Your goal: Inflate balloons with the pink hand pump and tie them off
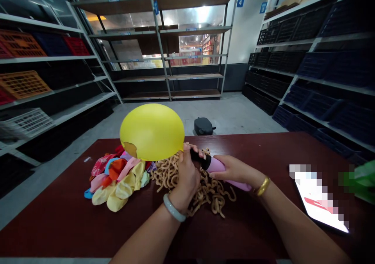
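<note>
Left hand (187, 176) pinches the yellow balloon (152, 131) by its neck (probably against leaking); right hand (236, 169), beside it, encloses the pink pump (216, 165)

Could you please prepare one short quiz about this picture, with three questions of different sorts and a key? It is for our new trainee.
1. Multiple choice: seen from the head camera, on which side of the tan curly strands do the limp colored balloons lie?
A) left
B) right
C) behind

2. True or false: of the two hands, the left grip is nearer to the inflated balloon.

3. Fill the gap: the right grip holds a tool with a black end; the color of its body is ____.

Key:
1: A
2: True
3: pink
</note>
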Motion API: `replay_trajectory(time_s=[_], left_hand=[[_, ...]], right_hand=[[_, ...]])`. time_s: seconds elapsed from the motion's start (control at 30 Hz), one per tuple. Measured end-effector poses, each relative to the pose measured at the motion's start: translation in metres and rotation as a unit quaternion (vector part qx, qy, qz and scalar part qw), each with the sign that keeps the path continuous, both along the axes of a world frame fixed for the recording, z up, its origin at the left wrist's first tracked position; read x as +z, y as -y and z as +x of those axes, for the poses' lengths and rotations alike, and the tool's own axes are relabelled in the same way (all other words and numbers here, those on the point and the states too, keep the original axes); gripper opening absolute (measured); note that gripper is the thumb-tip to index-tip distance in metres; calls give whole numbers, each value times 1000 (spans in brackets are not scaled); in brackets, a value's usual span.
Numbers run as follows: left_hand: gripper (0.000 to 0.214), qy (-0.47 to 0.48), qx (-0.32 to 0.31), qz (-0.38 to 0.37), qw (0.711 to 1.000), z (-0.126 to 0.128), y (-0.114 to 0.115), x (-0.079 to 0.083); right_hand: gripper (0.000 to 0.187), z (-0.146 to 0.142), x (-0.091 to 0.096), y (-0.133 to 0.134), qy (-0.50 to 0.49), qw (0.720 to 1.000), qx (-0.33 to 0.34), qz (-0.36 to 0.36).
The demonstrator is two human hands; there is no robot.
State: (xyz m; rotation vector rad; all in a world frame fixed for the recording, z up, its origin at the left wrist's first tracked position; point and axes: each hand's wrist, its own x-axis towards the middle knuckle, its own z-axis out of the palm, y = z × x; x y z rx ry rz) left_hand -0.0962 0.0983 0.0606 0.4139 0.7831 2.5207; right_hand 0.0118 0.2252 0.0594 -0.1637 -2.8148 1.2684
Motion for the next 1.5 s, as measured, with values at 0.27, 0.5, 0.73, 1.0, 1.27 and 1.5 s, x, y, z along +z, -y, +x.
replay_trajectory(time_s=[0.27, 0.5, 0.73, 1.0, 1.27, 1.5], left_hand=[[23, -30, 15, -7, 999, -9, 12, 19], [21, -63, 118, 10, 991, -70, 52, 47], [21, -36, 88, 20, 995, -62, 36, 33], [21, -7, -20, -6, 1000, 9, 3, 7], [23, -50, 18, -3, 999, -4, 16, 22], [15, -82, 114, 25, 990, -55, 52, 50]], right_hand=[[59, -3, 3, 15, -8, 999, -2, -50], [50, 3, 8, -4, 72, 990, 48, -114], [46, 6, 6, -3, 55, 990, 49, -116], [51, -3, -7, 2, 26, 986, 47, -155], [58, -3, 0, 8, 11, 994, 37, -99], [43, 3, 4, -7, 53, 993, 41, -95]])
